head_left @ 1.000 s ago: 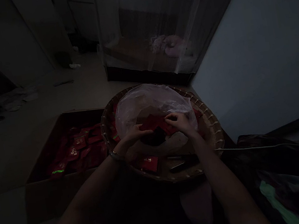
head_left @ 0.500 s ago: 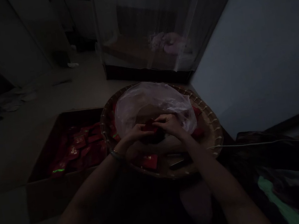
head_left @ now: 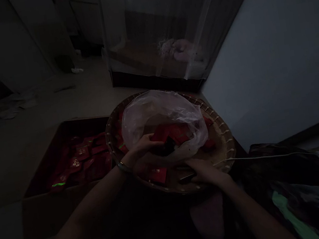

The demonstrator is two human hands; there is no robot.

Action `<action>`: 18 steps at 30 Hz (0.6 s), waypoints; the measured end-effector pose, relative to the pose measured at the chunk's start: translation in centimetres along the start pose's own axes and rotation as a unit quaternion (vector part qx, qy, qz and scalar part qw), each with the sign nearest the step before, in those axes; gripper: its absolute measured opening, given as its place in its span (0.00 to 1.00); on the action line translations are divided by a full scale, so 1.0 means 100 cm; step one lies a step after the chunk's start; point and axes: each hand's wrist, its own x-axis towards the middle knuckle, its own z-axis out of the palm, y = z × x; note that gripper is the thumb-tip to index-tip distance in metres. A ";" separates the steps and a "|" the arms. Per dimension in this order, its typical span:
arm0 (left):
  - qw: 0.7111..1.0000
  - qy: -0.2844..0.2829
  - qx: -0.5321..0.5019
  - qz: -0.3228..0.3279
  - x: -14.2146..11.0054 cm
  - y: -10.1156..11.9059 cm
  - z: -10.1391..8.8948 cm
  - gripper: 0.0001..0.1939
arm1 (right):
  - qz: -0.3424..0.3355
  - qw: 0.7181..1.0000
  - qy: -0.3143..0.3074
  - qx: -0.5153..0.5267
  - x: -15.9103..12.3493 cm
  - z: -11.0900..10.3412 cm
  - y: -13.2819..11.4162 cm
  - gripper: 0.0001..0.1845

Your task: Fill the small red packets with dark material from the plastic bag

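The light is dim. My left hand (head_left: pixel 143 144) pinches a small red packet (head_left: pixel 158 137) at the mouth of a clear plastic bag (head_left: pixel 135 117); a dark patch shows beside its fingers. More red packets (head_left: pixel 179 130) show inside the bag. Down at the near right side of the round woven basket (head_left: pixel 228 141), my right hand (head_left: pixel 202 171) has its fingers around the edge of a dark flat thing like a phone (head_left: pixel 186 176). Left of that lies a red packet with gold print (head_left: pixel 158 175).
A cardboard box (head_left: pixel 46 210) of red packets stands left of the basket. A white cable (head_left: pixel 259 156) runs from the basket to the right. Behind are a netted bed (head_left: pixel 152 72) and, to the right, a pale wall (head_left: pixel 276 56). Dark cloth items lie at lower right.
My right hand has left the red packet that both hands held and moved down toward me to the phone-like thing. My left hand keeps the packet by the bag.
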 end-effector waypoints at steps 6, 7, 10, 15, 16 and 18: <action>0.999 0.045 0.001 0.006 -0.002 0.000 0.006 0.18 | -0.068 0.989 0.033 0.129 -0.005 -0.018 0.001 0.31; 0.998 0.054 0.008 0.011 -0.003 0.000 0.007 0.17 | -0.070 0.985 0.050 0.150 -0.005 -0.025 0.005 0.29; 0.997 0.069 0.031 0.026 -0.001 -0.002 0.012 0.18 | -0.016 0.966 0.148 0.214 -0.003 -0.044 0.016 0.28; 0.993 0.060 0.076 0.064 0.003 -0.009 0.025 0.23 | 0.055 0.934 0.229 0.270 0.017 -0.062 0.008 0.28; 0.990 0.061 0.100 0.078 0.004 -0.010 0.028 0.23 | 0.048 0.934 0.224 0.273 0.021 -0.064 0.003 0.28; 0.981 0.067 0.149 0.104 0.005 -0.013 0.032 0.22 | 0.035 0.934 0.222 0.278 0.029 -0.066 -0.005 0.28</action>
